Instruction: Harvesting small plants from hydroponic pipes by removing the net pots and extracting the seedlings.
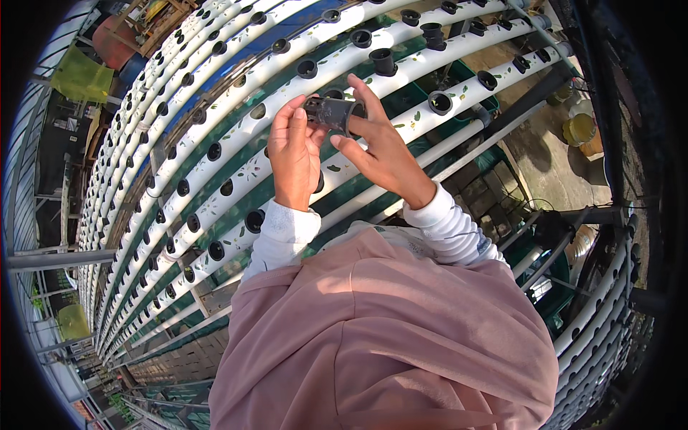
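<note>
A black plastic net pot [333, 113] lies on its side in the air above the white pipes, its slotted end to the left and its wide rim to the right. My left hand [295, 161] pinches the slotted end between thumb and fingers. At the rim, my right hand [387, 154] has its fingers spread, one reaching toward the pot's mouth and the thumb apart below it. Whether a fingertip is inside the mouth, I cannot tell. Just behind the held pot, another black pot [333, 94] shows partly in a pipe hole.
Long white pipes [236, 158] with rows of holes, scattered with leaf bits, run across in front of me. Several black pots, such as a raised one [383, 61], sit in them. A green tub [476, 89] is beneath at right; yellow containers [579, 130] stand beyond.
</note>
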A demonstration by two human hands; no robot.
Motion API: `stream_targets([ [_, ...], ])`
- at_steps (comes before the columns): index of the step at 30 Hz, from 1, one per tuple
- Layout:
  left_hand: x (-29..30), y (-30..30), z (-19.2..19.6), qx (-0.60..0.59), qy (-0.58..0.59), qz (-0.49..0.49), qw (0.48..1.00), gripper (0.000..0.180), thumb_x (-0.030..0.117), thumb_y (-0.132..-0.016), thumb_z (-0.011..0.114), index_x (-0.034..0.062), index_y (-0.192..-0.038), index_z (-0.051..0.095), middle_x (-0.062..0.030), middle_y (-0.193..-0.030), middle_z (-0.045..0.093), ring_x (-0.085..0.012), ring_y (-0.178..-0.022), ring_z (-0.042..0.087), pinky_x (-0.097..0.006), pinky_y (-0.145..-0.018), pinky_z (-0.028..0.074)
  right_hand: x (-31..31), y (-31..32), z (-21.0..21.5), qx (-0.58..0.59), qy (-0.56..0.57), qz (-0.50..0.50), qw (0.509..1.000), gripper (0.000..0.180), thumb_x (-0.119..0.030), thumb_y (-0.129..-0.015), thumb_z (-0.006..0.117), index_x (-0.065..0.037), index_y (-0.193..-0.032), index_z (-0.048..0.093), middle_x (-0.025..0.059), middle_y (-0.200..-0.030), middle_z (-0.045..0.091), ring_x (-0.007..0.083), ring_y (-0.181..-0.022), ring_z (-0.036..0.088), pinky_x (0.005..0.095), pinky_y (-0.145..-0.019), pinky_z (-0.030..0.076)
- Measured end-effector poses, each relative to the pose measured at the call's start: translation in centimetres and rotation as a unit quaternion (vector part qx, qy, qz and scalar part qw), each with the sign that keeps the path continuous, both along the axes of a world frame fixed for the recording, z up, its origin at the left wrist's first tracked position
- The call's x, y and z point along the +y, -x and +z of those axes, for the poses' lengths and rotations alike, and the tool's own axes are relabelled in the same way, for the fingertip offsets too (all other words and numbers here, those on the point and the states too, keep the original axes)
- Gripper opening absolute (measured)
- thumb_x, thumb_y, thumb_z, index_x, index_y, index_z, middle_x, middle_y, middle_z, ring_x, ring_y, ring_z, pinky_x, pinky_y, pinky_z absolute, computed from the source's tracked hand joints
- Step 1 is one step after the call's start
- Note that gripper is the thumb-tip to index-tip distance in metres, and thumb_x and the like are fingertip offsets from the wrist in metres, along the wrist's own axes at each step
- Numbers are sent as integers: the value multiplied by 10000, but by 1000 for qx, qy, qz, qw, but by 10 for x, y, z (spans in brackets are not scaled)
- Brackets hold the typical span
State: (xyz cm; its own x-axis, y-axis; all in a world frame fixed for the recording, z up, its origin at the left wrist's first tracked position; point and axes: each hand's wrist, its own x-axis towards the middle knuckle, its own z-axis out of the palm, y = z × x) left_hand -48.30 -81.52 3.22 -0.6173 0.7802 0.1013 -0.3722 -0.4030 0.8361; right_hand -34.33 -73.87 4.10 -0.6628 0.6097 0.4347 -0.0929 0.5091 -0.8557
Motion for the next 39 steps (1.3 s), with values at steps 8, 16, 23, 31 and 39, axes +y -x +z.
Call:
stream_targets([
  [8, 9, 1, -9, -87, -16, -6, 996, 321, 200, -1038, 512, 9, -1296, 508, -135, -1222, 609, -215, -1084, 626, -366, -947, 536, 12, -29, 6, 46, 102, 49, 992, 134, -92, -855, 728, -3, -951, 702, 182, -1460, 432, 292, -1261, 531, 403, -996, 457],
  [16, 13, 11, -22, -185, -24, -48, 981, 324, 198, -1029, 521, -13, -1274, 543, -118, -1230, 630, -212, -1136, 629, -357, -980, 543, 31, -88, 48, -65, -4, -50, 997, 145, -106, -821, 722, 5, -909, 695, 126, -1272, 613, 221, -1087, 633, 325, -832, 508],
  [23, 19, 5, -18, -169, -13, -84, 982, 325, 209, -1028, 525, -3, -1275, 537, -120, -1237, 629, -207, -1110, 637, -360, -956, 545, 11, -56, 45, 15, -123, -40, 992, 323, -104, -764, 783, -40, -1062, 676, 154, -1416, 471, 328, -1168, 588, 418, -962, 493],
  [31, 14, -19, 1, -56, 14, -53, 997, 365, 271, -1035, 523, 17, -1295, 527, -91, -1185, 611, -203, -1071, 613, -375, -968, 508, 11, -26, 19, -31, -129, -45, 990, 331, -77, -777, 773, 52, -1044, 627, 177, -1411, 440, 310, -1101, 620, 359, -833, 547],
  [39, 1, -12, 7, 77, 63, -57, 993, 238, 121, -995, 585, 5, -1199, 624, -72, -1070, 668, -132, -937, 642, -291, -839, 546, 20, -22, -8, 142, 319, 34, 936, 272, -36, -924, 571, 107, -1152, 614, 92, -1294, 512, 191, -1040, 646, 320, -892, 587],
])
